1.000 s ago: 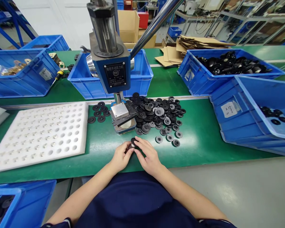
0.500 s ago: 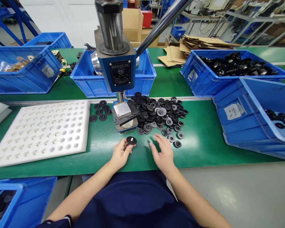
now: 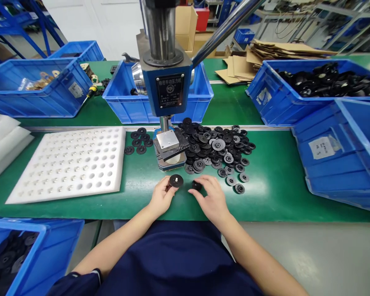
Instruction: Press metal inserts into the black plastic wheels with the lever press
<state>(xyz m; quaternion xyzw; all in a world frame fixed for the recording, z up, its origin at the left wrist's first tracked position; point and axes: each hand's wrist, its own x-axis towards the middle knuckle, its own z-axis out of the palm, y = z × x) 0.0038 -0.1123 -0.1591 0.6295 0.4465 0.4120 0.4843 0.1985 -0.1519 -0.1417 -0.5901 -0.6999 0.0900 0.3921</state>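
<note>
My left hand (image 3: 160, 196) pinches a black disc (image 3: 178, 184) at its edge; a short light-coloured pin stands up from the disc's centre. My right hand (image 3: 212, 199) grips a small dark round part (image 3: 196, 186) between thumb and fingers, a short way right of the disc and apart from it. Fingers cover some of that part, so its exact shape is unclear. Just beyond both hands stands a blue hand press (image 3: 163, 96) with a metal block (image 3: 167, 139) under its ram. A heap of black discs (image 3: 218, 144) lies beside the press.
At left lies a white foam tray (image 3: 121, 164) with rows of holes, many holding small metallic parts. Several black discs (image 3: 141, 149) sit between tray and press. Blue bins (image 3: 327, 148) stand right, behind and at lower left (image 3: 61, 246). A screwdriver (image 3: 91, 91) lies behind the tray.
My right hand, empty with fingers apart before, now has the small dark round part in its grip. My left hand still holds the disc, tilted more towards me. The whole view has shifted slightly.
</note>
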